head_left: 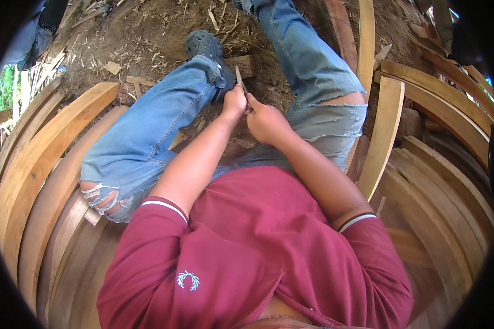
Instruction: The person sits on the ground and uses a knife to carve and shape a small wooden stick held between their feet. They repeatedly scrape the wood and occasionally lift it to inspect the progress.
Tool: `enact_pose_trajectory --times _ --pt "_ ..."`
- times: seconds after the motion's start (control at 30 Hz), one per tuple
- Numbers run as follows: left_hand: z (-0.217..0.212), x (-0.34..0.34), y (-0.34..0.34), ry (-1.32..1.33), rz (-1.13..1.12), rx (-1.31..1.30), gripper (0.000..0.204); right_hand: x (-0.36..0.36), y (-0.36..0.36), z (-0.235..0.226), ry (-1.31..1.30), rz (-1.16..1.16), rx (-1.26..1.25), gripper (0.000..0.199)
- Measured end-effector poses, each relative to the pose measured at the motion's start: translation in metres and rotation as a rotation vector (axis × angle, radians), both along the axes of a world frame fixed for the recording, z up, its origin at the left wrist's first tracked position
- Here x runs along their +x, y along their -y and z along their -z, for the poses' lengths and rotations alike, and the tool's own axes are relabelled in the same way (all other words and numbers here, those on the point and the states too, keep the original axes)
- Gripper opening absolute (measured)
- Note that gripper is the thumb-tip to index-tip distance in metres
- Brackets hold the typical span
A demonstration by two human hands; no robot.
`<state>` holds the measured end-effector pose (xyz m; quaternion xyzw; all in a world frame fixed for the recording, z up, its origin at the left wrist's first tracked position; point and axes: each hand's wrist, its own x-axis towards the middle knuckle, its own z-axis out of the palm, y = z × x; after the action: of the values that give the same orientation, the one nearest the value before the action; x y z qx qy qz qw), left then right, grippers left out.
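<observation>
Both my hands are closed and close together between my knees, over the dirt ground. In my left hand (pixel 235 102) is a thin, pale wooden stick (pixel 238 75), its tip pointing away from me. My right hand (pixel 266 125) is just to the right and slightly nearer, its fingers curled in a grip. Its thumb side almost meets the left hand, where a narrow darker edge shows beside the stick. What the right fingers hold is hidden. A small wood block (pixel 240 65) lies on the ground just past the stick.
Long planks (pixel 55 159) are stacked at my left, and more planks (pixel 444 192) at my right. An upright board (pixel 382 131) stands by my right knee. Wood chips (pixel 113 68) litter the dirt (pixel 153 33). Another person's leg (pixel 23 41) shows at far left.
</observation>
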<state>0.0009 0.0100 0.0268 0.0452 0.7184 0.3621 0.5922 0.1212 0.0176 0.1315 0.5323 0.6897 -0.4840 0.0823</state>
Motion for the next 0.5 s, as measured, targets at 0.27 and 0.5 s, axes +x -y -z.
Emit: enact_pose_trajectory --times 0.27,0.5 --pt "0.006 -0.001 0.002 -0.029 0.009 0.005 0.049 -0.002 -0.001 0.006 0.020 -0.037 0.036 0.061" --pt "-0.010 0.000 0.000 -0.119 0.102 -0.013 0.056 -0.004 0.002 0.007 0.077 -0.058 0.029 0.064"
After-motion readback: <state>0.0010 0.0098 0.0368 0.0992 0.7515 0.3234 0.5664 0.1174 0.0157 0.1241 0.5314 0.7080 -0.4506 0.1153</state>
